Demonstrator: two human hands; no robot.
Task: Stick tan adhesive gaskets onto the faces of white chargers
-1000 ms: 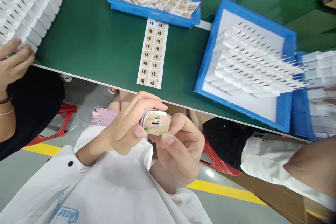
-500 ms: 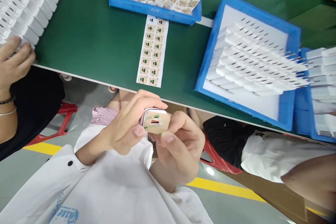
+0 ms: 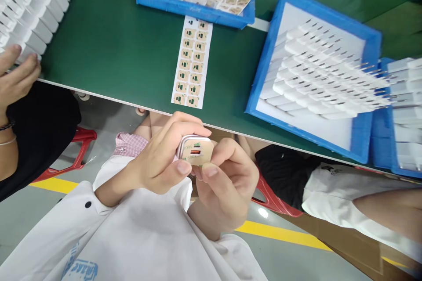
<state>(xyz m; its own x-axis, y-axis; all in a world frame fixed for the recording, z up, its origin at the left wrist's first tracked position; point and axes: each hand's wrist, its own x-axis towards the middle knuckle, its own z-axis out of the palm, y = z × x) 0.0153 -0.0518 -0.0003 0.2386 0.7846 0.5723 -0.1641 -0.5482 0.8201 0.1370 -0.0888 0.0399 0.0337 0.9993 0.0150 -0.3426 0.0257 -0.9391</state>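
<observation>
In front of my body, my left hand (image 3: 165, 153) grips a small white block by its edges, fingers over the top and thumb below. A tan adhesive pad (image 3: 201, 149) with a narrow slot lies on the block's face, which points toward me. At the pad's right and lower edge, my right hand (image 3: 227, 180) pinches with thumb and index finger. Just beyond my hands, a white sheet (image 3: 188, 85) of similar tan pads lies on the green table (image 3: 132, 52); its top left spot has no tan pad.
A blue tray (image 3: 194, 10) of pad sheets stands at the back. On the right, another blue tray (image 3: 306, 140) holds rows of white blocks with metal pins. More white blocks (image 3: 42, 17) stand at the left, touched by another person's hand (image 3: 20, 79).
My left thumb has slid slightly right along the pad's lower edge. My right hand has barely moved. The other person's hand at the left has shifted slightly left in view.
</observation>
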